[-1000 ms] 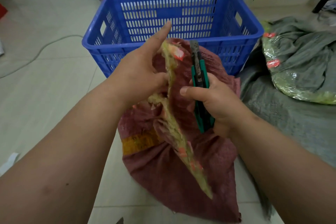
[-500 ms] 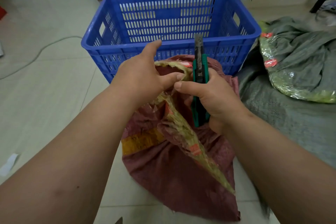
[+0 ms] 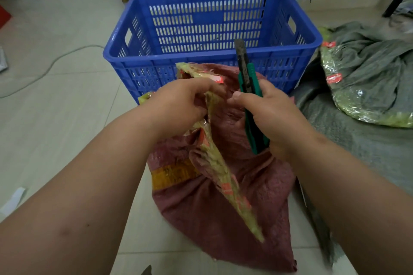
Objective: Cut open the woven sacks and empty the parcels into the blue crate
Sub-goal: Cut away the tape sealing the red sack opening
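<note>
Maroon woven plastic sack [image 3: 214, 219], with an orange-yellow printed band on its left side, stands slumped on the pale tiled floor [image 3: 55, 129], directly in front of the blue slotted plastic crate [image 3: 210, 22] and touching its near wall. A crumpled strip of yellowish tape with red markings [image 3: 223, 174] runs from the sack's mouth down its front to a loose, pointed end. The left hand [image 3: 178, 105] has its fingers curled around the upper part of this strip at the sack's mouth, gripping it. The right hand [image 3: 268, 114] has its fingers clamped on a green-handled utility knife [image 3: 248, 87], held upright with the dark blade end pointing up in front of the crate's near rim and the handle's lower end projecting below the palm; the thumb extends toward the left hand, the two nearly touching. Only the far and side inner walls of the crate show; its bottom is hidden behind the near wall, so whether it holds anything cannot be told. To the right of the sack lies a grey-green woven sack [image 3: 368, 145] spread flat on the floor, and on it rests a second grey-green bundle wrapped in yellowish tape with red labels [image 3: 366, 87]. A pale cable [image 3: 49, 67] crosses the floor at the left.
</note>
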The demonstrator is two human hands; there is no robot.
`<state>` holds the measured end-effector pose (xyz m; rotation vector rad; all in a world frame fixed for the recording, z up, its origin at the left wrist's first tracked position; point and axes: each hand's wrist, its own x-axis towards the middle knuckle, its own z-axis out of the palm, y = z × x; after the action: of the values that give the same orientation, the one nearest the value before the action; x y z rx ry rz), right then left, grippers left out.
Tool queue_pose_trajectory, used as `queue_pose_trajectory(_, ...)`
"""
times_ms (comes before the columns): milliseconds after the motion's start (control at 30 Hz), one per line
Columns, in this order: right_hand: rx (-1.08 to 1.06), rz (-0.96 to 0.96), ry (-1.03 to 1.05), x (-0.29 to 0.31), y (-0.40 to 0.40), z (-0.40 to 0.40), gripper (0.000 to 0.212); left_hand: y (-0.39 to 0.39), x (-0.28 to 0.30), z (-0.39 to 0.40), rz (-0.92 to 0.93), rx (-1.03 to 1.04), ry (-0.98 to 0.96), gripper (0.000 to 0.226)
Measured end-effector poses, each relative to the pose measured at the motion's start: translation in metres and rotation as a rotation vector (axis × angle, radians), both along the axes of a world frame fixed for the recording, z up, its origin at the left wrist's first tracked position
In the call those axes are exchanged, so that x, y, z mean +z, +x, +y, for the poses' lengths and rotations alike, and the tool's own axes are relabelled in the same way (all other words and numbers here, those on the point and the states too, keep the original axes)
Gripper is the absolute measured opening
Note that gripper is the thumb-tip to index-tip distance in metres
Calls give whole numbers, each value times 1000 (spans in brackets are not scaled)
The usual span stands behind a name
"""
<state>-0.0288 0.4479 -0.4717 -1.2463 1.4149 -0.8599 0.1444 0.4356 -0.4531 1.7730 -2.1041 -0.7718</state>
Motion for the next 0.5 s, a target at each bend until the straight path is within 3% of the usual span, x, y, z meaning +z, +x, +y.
queue_pose_trajectory(200, 64, 95, 59, -1, -11, 2, 12, 7, -2, 2, -96, -6, 128, 53)
queue_pose_trajectory(367, 167, 238, 100, 5, -20, 1, 15, 21, 6, -2, -335, -73, 61, 74)
queue_pose_trajectory(500, 381, 478, 23, 29, -26, 6, 16, 30, 3, -3, -258, -47, -18, 78)
